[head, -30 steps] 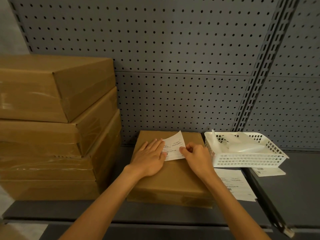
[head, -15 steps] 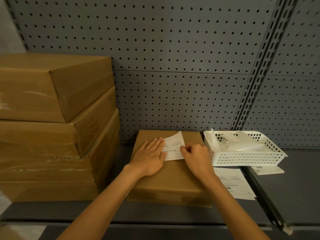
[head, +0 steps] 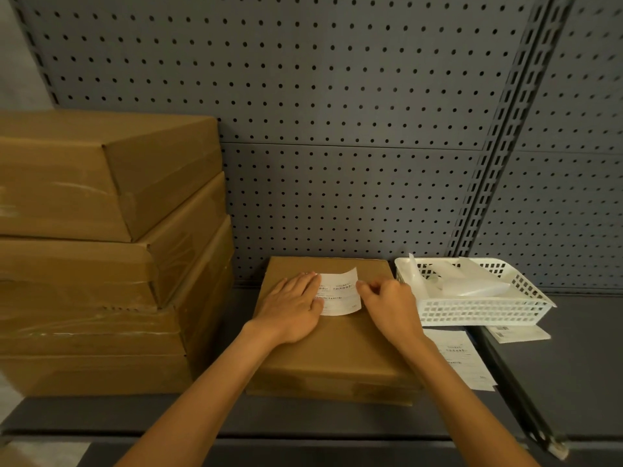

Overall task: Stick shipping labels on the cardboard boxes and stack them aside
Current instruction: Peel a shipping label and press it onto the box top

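A flat cardboard box [head: 337,348] lies on the grey shelf in front of me. On its top sits a white shipping label [head: 340,294], its far right corner still curled up off the cardboard. My left hand [head: 291,310] lies flat, fingers together, pressing the label's left part down. My right hand [head: 387,306] is at the label's right edge with fingertips pinched on that edge. A stack of several taped cardboard boxes [head: 101,251] stands to the left.
A white plastic basket [head: 478,311] holding peeled backing sheets sits right of the box. Label sheets [head: 462,358] lie beside the box, another label sheet [head: 519,333] under the basket's front. Grey pegboard [head: 337,112] rises behind. The shelf front edge [head: 303,433] is near me.
The label has been lowered a little flatter onto the box; both hands stay at nearly the same places on it.
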